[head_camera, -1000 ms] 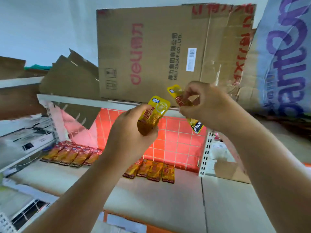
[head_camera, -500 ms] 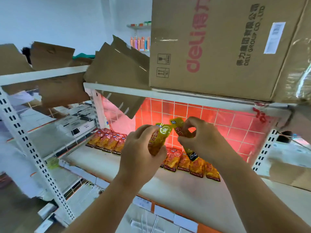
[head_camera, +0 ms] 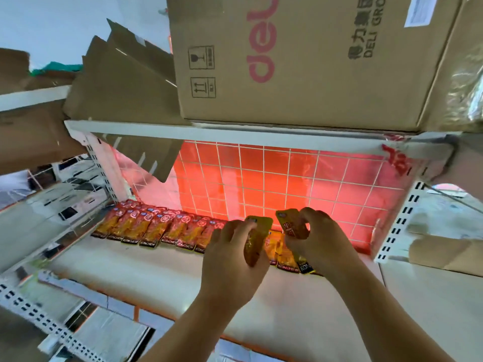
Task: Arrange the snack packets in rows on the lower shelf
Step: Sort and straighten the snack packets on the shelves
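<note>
Gripping yellow packet point(head_camera: 257, 237), left hand point(head_camera: 232, 259); right hand point(head_camera: 320, 244) pinching second packet point(head_camera: 291, 223).

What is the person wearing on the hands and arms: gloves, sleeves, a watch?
Nothing visible. The left hand and right hand are bare, no gloves, no rings that I can make out. The left forearm and right forearm are uncovered to the frame's bottom edge: no sleeve, watch or band.

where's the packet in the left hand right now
In the head view, the yellow packet is gripped in the left hand over the lower shelf, in front of the row of packets, left of the right hand holding a second packet.
</note>
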Demonstrator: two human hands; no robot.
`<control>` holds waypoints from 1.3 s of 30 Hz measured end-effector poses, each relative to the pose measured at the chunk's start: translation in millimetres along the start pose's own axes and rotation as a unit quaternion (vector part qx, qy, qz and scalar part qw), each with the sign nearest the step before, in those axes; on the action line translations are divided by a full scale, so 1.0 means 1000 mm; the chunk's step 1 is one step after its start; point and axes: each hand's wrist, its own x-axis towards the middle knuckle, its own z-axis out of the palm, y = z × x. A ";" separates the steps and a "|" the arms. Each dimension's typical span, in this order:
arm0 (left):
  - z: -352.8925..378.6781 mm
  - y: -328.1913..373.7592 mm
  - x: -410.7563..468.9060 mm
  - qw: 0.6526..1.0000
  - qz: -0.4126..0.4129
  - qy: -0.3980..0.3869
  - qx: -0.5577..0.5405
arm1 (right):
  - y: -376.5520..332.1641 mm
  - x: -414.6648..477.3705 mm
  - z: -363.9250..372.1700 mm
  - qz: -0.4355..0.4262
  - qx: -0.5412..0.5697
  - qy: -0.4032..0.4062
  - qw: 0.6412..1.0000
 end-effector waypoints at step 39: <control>0.167 -0.016 -0.031 0.961 0.132 -0.198 -0.141 | 0.120 -0.050 0.080 0.269 0.271 0.149 0.912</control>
